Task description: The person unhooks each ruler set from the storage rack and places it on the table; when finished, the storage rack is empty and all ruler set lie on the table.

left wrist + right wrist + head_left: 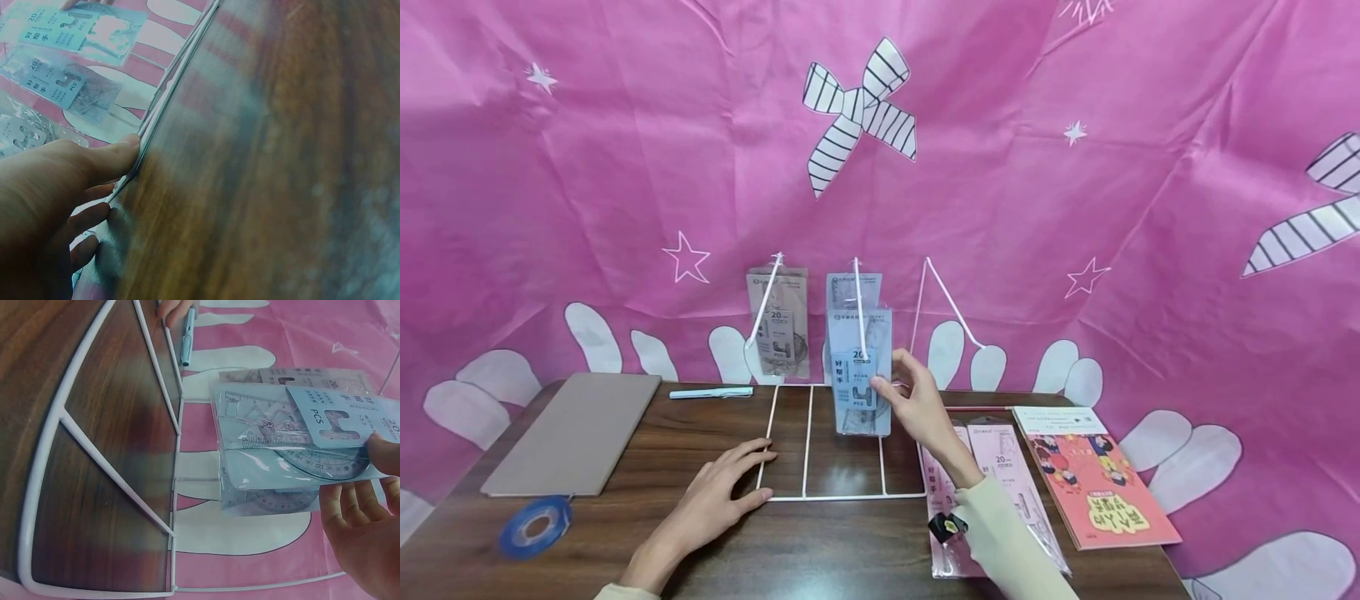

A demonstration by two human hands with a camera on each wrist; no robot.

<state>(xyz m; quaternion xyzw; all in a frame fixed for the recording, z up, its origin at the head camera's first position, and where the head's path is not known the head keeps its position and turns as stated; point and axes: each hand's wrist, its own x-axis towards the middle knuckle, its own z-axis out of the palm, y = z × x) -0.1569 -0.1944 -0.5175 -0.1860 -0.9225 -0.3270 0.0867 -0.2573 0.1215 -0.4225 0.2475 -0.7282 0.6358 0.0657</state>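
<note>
My right hand (pixel 919 408) pinches the right edge of a blue ruler set in a clear packet (pixel 850 400), thumb on its front. The packet overlaps the middle arm of a white wire display rack (pixel 842 498). In the right wrist view rulers and a protractor show through the packet (pixel 256 469). Another blue ruler set (pixel 841 287) hangs behind it, and a grey ruler set (pixel 793 358) hangs from the left arm. My left hand (pixel 715 492) rests at the front left corner of the rack's base, fingertips and thumb touching the wire.
Pink ruler sets (pixel 1003 454) lie at the right, partly under my right forearm. Beside them is a red-covered book (pixel 1105 492). Toward the left are a grey notebook (pixel 576 433), a light blue pen (pixel 711 392) and a blue tape roll (pixel 512 533). Pink cloth (pixel 985 183) hangs behind.
</note>
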